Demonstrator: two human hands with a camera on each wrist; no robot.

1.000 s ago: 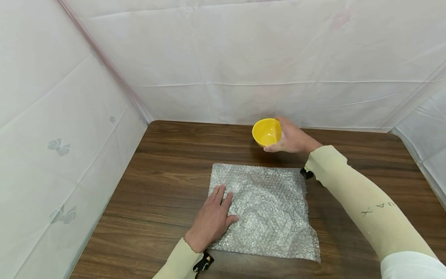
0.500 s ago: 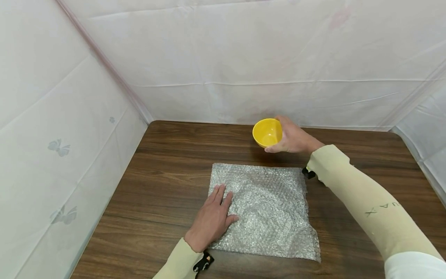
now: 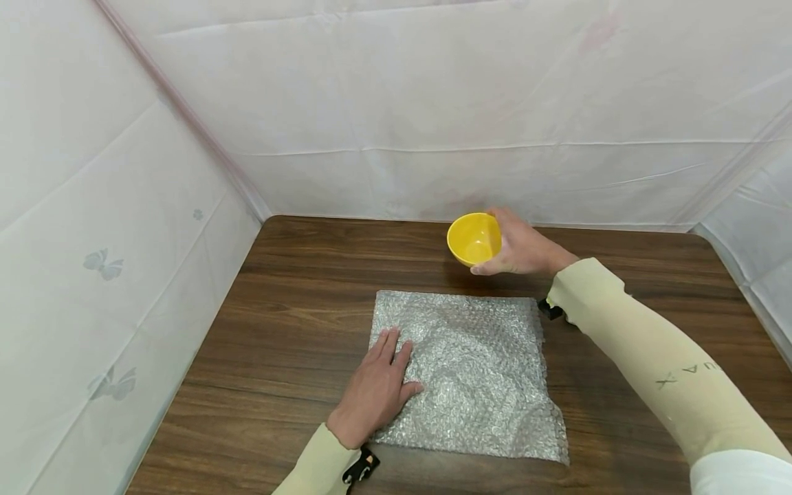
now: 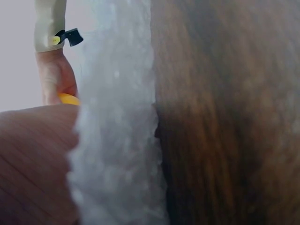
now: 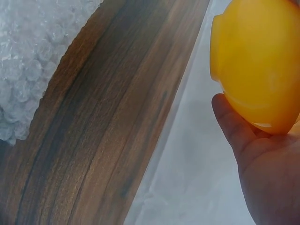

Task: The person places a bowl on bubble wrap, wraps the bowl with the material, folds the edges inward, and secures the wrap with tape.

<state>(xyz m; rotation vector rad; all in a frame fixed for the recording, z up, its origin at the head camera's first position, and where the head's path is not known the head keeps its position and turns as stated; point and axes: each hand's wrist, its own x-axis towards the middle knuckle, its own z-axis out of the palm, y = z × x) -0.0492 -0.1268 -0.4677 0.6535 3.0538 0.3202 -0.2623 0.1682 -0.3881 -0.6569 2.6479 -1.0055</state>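
Two poses: left hand (image 3: 374, 390) flat on bubble wrap (image 3: 476, 375), right hand (image 3: 524, 246) gripping bowl (image 3: 468, 238).

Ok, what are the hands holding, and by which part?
The right hand holds the bowl by its right side, from outside. The left hand holds nothing; it rests on the bubble wrap.

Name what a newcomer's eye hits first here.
The yellow bowl first: the right hand grips its side near the far edge of the wood-grain table. Next, the shiny bubble wrap, spread nearer the person, with the left hand resting on its left side.
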